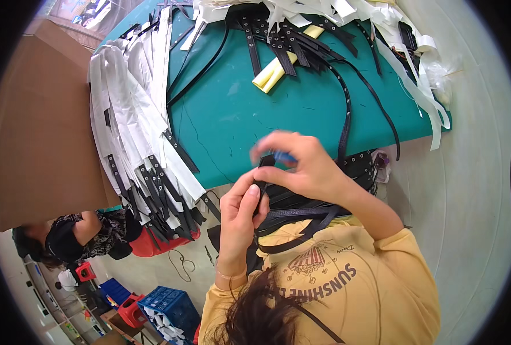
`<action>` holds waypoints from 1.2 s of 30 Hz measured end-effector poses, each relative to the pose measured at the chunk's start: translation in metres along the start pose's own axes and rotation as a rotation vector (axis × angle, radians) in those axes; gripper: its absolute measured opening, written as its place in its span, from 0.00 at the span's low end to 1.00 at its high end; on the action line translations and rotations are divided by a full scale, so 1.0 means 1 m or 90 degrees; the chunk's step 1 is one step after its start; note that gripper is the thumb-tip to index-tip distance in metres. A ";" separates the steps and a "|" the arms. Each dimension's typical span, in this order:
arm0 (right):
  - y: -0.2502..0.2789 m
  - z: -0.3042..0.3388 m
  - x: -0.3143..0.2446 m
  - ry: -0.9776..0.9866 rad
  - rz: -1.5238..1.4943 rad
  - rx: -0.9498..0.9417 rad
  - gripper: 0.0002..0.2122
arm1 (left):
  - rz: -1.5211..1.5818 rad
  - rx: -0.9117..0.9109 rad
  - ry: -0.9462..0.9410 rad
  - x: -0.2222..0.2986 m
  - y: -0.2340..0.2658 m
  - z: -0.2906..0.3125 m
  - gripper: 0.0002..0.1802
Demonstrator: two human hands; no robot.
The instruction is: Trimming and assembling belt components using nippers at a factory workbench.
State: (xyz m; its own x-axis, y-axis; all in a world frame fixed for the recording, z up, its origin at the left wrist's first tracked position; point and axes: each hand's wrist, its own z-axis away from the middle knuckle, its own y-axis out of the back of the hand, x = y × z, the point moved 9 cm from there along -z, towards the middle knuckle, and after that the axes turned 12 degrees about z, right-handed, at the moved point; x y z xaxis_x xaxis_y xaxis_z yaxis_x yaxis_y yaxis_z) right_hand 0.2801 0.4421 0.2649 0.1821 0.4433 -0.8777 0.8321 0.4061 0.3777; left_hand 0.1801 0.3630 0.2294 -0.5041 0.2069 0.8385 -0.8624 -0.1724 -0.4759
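Note:
My left hand (241, 206) pinches a black strap (262, 187) just in front of the table's near edge. Close above it, my right hand (301, 164) is curled at the strap's upper end, its fingers smeared by motion. Within the right hand shows a small blue thing (284, 156), mostly hidden, so its kind is unclear. More black straps (301, 214) lie across my lap below the hands. Belts with metal eyelets (347, 103) trail over the green table (221, 132) and hang off its near edge.
White-wrapped straps (132, 98) drape over the table's left side beside a large cardboard box (48, 126). A yellow folded strip (267, 77) lies among eyeleted strap ends. White strips (405, 69) hang at the right. Another person (83, 236) sits at lower left near a blue crate (169, 310).

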 end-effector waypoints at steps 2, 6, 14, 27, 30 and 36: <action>-0.011 -0.008 0.021 -0.139 -0.038 -0.077 0.09 | -0.037 0.072 0.006 -0.007 0.005 -0.002 0.17; -0.001 -0.007 0.053 -0.344 -0.271 0.037 0.15 | -0.401 0.108 -0.181 0.011 0.003 -0.002 0.07; -0.016 -0.009 0.035 -0.241 -0.311 -0.154 0.13 | 0.204 -0.196 0.256 -0.023 -0.030 0.005 0.09; 0.027 0.006 0.064 -0.309 -0.333 0.149 0.12 | -0.155 0.016 0.044 -0.005 -0.004 -0.020 0.21; 0.032 0.006 0.058 -0.272 -0.290 0.153 0.11 | -0.177 -0.003 0.058 -0.007 -0.010 -0.018 0.21; 0.011 0.013 0.067 -0.368 -0.402 0.011 0.11 | -0.083 -0.076 0.128 -0.014 -0.019 -0.017 0.21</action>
State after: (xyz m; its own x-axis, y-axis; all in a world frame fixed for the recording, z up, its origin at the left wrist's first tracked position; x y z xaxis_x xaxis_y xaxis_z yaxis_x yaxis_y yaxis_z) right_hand 0.3088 0.4658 0.2060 -0.0839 -0.3409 -0.9363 0.8745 0.4252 -0.2332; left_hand 0.2027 0.3792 0.2219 -0.3768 0.4089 0.8312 -0.9141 -0.0189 -0.4051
